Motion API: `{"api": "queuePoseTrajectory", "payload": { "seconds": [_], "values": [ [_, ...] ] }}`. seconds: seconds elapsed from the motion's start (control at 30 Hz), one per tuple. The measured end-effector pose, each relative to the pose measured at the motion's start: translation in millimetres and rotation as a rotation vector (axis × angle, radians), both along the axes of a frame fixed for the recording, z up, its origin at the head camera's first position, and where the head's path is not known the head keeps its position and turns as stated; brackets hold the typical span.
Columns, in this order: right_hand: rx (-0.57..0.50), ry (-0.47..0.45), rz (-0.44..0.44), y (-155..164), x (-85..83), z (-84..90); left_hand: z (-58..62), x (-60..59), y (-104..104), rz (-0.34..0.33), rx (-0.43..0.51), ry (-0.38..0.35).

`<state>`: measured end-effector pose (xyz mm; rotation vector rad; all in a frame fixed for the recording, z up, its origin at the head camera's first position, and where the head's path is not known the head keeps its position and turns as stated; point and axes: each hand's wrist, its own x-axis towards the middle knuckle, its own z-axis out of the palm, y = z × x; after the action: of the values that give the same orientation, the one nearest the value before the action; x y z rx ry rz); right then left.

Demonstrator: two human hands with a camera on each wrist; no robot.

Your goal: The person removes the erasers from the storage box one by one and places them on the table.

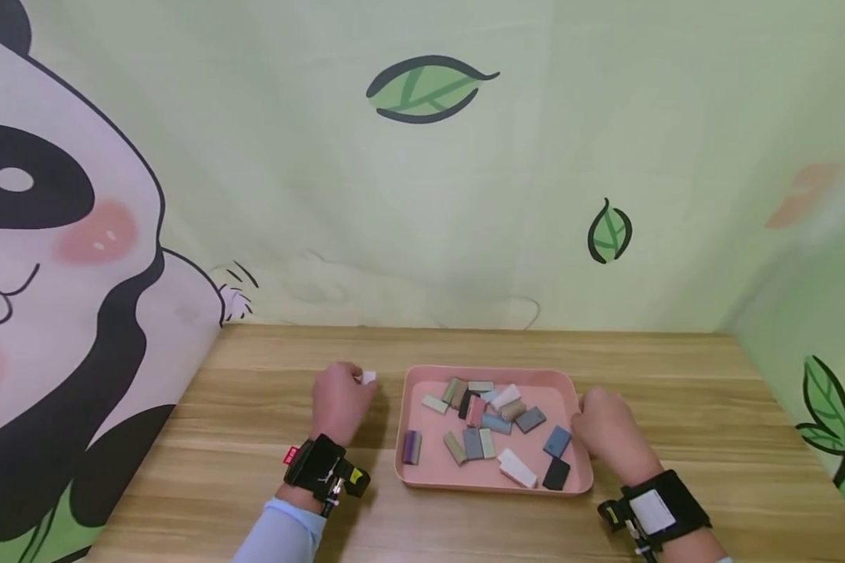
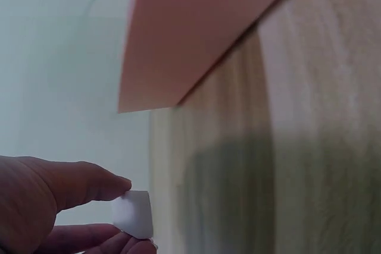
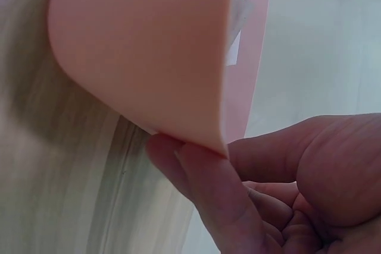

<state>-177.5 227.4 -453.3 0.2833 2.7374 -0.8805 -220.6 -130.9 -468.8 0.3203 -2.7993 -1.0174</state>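
Note:
A pink tray (image 1: 570,391) sits on the wooden table and holds several small coloured blocks (image 1: 483,426). My left hand (image 1: 341,403) is just left of the tray and pinches a small white block (image 1: 368,378) between thumb and fingers; the left wrist view shows that white block (image 2: 134,214) at my fingertips (image 2: 113,185), beside the tray's outer wall (image 2: 190,28). My right hand (image 1: 605,430) rests at the tray's right rim. In the right wrist view its fingers (image 3: 202,188) curl under the tray's edge (image 3: 149,57) and touch it.
The wooden table (image 1: 676,391) stretches to the back wall with its leaf and panda drawings. Bare tabletop lies left of my left hand and right of the tray. Black bands sit on both wrists (image 1: 324,467).

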Motion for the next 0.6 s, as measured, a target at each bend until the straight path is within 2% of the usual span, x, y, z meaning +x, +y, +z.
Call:
{"api": "queuePoseTrajectory", "payload": {
  "seconds": [0.23, 0.43, 0.6],
  "values": [
    [-0.001, -0.032, 0.01, 0.7, -1.9, 4.0, -12.3, -3.4, -0.2, 0.012, -0.018, -0.04],
    [0.015, -0.028, 0.022, 0.8, -2.8, 4.9, -15.5, -5.1, -1.0, 0.013, 0.002, -0.095],
    [0.023, -0.032, 0.021, 0.8, -3.4, 4.8, -17.1, -5.7, -0.1, 0.027, -0.018, -0.103]
  ]
}}
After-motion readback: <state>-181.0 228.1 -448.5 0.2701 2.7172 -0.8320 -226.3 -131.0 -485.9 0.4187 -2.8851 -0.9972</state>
